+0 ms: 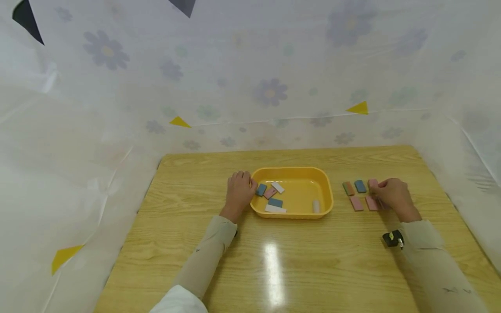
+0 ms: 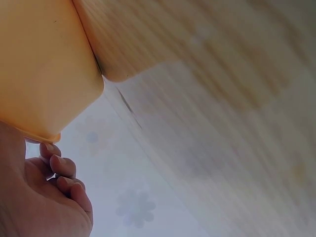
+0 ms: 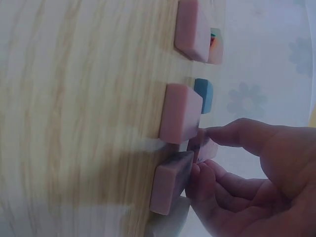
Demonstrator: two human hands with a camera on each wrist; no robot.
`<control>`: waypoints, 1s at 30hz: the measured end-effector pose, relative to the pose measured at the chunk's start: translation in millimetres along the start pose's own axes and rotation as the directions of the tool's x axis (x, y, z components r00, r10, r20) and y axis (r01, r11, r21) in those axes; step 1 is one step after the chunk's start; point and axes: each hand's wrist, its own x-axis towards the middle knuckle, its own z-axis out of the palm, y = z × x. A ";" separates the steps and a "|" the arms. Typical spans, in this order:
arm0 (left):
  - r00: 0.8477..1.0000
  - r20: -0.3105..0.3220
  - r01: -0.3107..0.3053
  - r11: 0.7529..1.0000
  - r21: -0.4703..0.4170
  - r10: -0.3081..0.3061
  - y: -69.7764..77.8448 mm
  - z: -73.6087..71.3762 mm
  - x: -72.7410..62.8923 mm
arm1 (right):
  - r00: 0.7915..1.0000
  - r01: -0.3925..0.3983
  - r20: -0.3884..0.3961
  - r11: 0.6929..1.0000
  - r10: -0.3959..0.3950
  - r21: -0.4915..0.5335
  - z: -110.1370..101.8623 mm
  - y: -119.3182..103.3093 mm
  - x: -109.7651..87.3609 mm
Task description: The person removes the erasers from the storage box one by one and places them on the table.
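At the left end of a yellow plastic tray (image 1: 291, 214), my left hand (image 1: 239, 190) grips the rim. The left wrist view shows its curled fingers (image 2: 63, 167) beneath the rim; the thumb is mostly hidden there. Inside the tray lie blue erasers (image 1: 275, 202), white ones (image 1: 278, 187), a pink one (image 1: 270, 193) and a pale cylindrical piece (image 1: 316, 206). Right of the tray, my right hand (image 1: 394, 196) pinches a pink eraser (image 3: 209, 149) between thumb and fingers, at the back row. Nearer pink erasers (image 3: 180, 113) stand beside it, one close under the fingers.
Two rows of erasers lie on the wooden table (image 1: 313, 261), including a green-and-orange one (image 1: 348, 188) and a blue one (image 1: 360, 186). A flowered white sheet (image 1: 270, 93) hangs behind the table and along both sides. A small black device (image 1: 392, 238) sits at the right wrist.
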 end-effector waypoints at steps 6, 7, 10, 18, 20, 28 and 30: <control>1.000 -0.003 -0.003 1.000 -0.003 0.003 -0.1 0.4 0.0 | 0.999 -0.032 -0.010 0.999 0.032 -0.002 5.7 2.5 5.2; 1.000 -0.005 -0.005 1.000 -0.003 0.005 -0.2 0.4 -0.1 | 0.999 -0.037 -0.010 0.999 0.037 -0.001 6.2 3.0 6.0; 1.000 -0.008 -0.006 1.000 0.005 0.006 -0.6 0.6 -0.2 | 0.999 -0.041 0.001 0.999 0.041 0.004 7.3 3.9 8.0; 1.000 -0.004 -0.003 1.000 0.002 0.003 -1.0 -0.5 -0.2 | 1.000 -0.027 0.007 1.000 0.027 -0.006 9.8 1.2 8.6; 1.000 -0.007 -0.004 1.000 0.003 0.004 -1.0 -0.7 0.2 | 1.000 -0.012 -0.021 1.000 0.012 -0.019 10.5 -1.7 8.3; 1.000 -0.002 -0.011 1.000 0.012 0.011 -0.8 0.7 0.3 | 0.990 0.058 -0.128 0.997 -0.063 -0.047 5.4 -31.4 -1.3; 1.000 0.001 -0.008 1.000 0.012 0.008 -0.7 0.9 0.9 | 0.990 0.083 -0.114 0.996 -0.086 -0.030 2.2 -47.1 -6.6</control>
